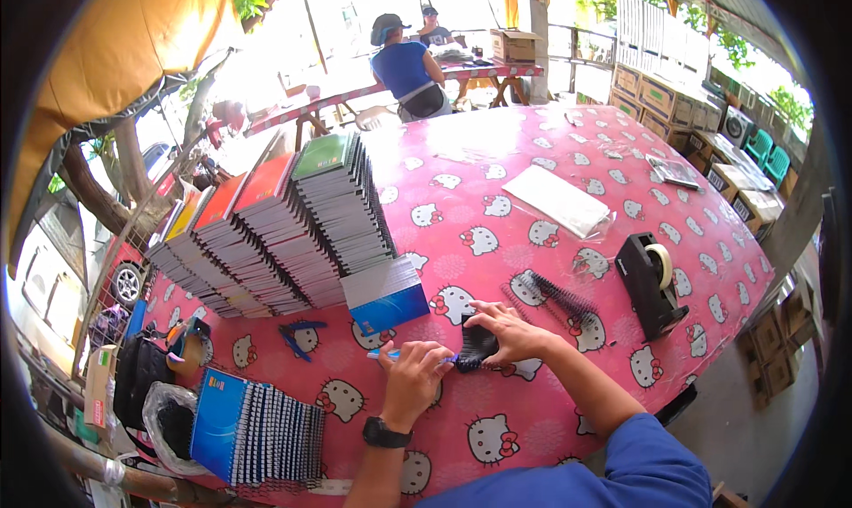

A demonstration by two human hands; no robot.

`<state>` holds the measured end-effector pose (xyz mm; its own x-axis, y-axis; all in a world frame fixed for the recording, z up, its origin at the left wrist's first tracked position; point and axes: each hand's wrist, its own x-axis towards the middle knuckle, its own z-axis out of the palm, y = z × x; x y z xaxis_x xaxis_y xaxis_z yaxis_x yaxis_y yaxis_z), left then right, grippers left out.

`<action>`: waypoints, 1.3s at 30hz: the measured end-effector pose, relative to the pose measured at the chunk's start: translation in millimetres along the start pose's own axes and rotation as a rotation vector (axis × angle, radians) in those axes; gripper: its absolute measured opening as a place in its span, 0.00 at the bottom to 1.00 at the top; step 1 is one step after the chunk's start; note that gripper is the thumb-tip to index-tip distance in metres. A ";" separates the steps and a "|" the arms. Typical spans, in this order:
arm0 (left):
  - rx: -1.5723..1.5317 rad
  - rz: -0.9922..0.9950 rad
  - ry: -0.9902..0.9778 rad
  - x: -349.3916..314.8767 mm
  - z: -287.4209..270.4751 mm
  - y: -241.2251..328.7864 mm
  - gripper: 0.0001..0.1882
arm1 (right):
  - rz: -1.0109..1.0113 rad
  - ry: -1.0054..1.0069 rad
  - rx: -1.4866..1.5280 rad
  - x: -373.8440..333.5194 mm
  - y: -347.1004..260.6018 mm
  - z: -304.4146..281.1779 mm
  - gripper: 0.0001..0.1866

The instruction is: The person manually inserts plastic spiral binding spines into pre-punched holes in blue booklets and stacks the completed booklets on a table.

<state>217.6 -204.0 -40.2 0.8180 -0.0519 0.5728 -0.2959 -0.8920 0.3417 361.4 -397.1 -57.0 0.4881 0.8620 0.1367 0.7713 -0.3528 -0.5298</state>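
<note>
My left hand (pixel 415 375), with a black watch on its wrist, is closed around a slim blue object (pixel 382 354); its kind is mostly hidden by the fingers. Beside it, my right hand (pixel 504 332) grips a dark bundle of black spiral binding coils (pixel 477 344) between thumb and fingers. The two hands nearly meet over the table. Just beyond them lies a blue-covered notebook (pixel 390 306). More loose black coils (pixel 564 297) rest to the right of my right hand. Blue-handled pliers (pixel 300 338) lie left of my left hand.
Tall stacks of spiral notebooks (pixel 342 206) stand at the left, with blue ones (pixel 217 419) nearer. A black tape dispenser (pixel 652 282) is at the right on the pink table (pixel 453 242), with a white plastic-wrapped pack (pixel 559 202) beyond. Two people (pixel 413 69) are at another table.
</note>
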 end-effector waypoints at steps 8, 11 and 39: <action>-0.011 -0.045 0.023 -0.1 -13.0 -10.4 0.11 | 0.017 0.073 0.011 0.7 4.9 -2.2 0.30; -0.013 -0.067 0.020 -3.8 -14.6 -11.8 0.10 | 0.038 0.191 0.197 -2.2 2.6 -6.6 0.27; 0.030 -0.030 0.012 -7.2 -10.1 -6.1 0.11 | 0.091 -0.093 0.829 -3.1 -29.4 -7.0 0.24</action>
<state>208.4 -193.6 -38.9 0.8204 -0.0203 0.5714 -0.2567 -0.9061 0.3364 340.0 -392.0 -36.0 0.4705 0.8823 0.0131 0.1626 -0.0721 -0.9841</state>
